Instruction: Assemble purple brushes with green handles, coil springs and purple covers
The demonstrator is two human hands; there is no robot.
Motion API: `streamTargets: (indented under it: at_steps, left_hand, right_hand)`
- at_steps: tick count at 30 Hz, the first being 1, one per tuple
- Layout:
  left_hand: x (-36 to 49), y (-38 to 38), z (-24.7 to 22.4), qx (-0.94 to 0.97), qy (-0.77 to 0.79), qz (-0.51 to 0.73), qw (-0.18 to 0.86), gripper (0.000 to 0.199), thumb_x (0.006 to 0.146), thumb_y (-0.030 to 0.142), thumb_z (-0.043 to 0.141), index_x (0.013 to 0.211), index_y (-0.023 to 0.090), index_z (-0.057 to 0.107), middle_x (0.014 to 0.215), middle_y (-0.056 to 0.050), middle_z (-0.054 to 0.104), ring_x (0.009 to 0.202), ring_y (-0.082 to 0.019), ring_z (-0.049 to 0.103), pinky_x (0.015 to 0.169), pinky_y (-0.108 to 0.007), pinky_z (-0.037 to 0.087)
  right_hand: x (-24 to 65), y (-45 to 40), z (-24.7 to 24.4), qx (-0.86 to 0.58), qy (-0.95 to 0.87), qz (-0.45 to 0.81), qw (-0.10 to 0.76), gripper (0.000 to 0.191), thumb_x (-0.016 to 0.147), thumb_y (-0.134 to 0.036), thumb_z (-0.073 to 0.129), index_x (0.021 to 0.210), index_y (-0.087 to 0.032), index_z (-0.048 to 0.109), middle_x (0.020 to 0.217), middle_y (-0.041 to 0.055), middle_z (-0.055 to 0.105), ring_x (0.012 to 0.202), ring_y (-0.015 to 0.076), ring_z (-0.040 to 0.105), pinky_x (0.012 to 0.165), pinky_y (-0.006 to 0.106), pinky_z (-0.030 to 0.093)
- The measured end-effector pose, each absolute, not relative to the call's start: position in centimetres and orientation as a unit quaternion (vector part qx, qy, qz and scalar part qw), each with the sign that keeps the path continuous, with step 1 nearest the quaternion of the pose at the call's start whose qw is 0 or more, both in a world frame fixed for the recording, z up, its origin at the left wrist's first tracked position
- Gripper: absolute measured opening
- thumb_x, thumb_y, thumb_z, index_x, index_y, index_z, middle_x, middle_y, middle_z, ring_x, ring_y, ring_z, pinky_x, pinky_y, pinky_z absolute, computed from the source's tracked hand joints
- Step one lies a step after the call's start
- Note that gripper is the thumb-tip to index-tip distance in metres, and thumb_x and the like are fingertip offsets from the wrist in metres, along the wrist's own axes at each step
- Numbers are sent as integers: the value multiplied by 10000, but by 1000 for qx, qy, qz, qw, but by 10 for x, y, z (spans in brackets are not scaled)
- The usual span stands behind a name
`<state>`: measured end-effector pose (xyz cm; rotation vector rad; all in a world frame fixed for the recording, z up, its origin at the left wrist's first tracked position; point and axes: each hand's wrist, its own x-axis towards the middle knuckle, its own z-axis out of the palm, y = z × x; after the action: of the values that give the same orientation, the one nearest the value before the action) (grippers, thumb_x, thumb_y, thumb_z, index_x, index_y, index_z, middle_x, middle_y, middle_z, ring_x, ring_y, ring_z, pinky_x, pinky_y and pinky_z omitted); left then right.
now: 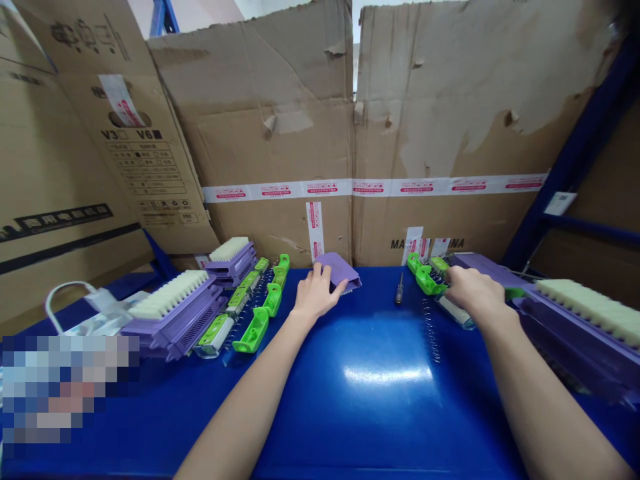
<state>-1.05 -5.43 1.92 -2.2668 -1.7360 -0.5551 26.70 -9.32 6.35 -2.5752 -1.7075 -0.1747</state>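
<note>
Purple block (338,267) is being held at twelve o'clock on the blue worktop (345,427), between the fairly widely spread thumb and fingers of the left hand (315,292). At two o'clock, the right hand (473,292) is being held with curled fingers beside green holders (427,281) and a clear case (457,315); whether anything is being gripped cannot be told. At one o'clock, a screwdriver (399,295) is being borne. Farther out, a left green row (253,332) is being shown at ten o'clock, and cream-topped purple stacks (173,327) are being carried at nine and three. Stacking seems done; with holders and a coil spring (431,333) being seen loose, much appears left.
</note>
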Motion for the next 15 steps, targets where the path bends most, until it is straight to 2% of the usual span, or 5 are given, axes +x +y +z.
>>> streamTargets:
  at_steps: [7, 11, 15]
  left_hand:
    - [-11, -53, 18, -774, -589, -195, 125, 489, 888, 582, 272, 1077, 179, 476, 1110, -112, 492, 946, -253, 569, 718, -343, 464]
    - [-10, -53, 18, -774, -581, -206, 141, 460, 891, 556, 305, 1074, 176, 489, 1109, -117, 493, 1013, -260, 517, 767, -357, 457]
    - [-6, -53, 18, -771, -574, -217, 167, 427, 900, 503, 331, 1095, 164, 501, 1109, -130, 504, 1051, -268, 475, 813, -373, 445]
  right_hand:
    - [260, -98, 69, -818, -569, -62, 49, 377, 745, -185, 498, 1101, -226, 615, 1049, 141, 633, 911, 294, 625, 677, 334, 454]
    - [247, -100, 78, -819, -552, -98, 125, 373, 814, -211, 427, 1152, -214, 585, 985, 159, 648, 860, 301, 633, 668, 343, 446]
    - [217, -95, 69, -750, -621, -131, 186, 390, 860, -204, 380, 1227, -199, 513, 998, 140, 653, 859, 261, 632, 704, 312, 437]
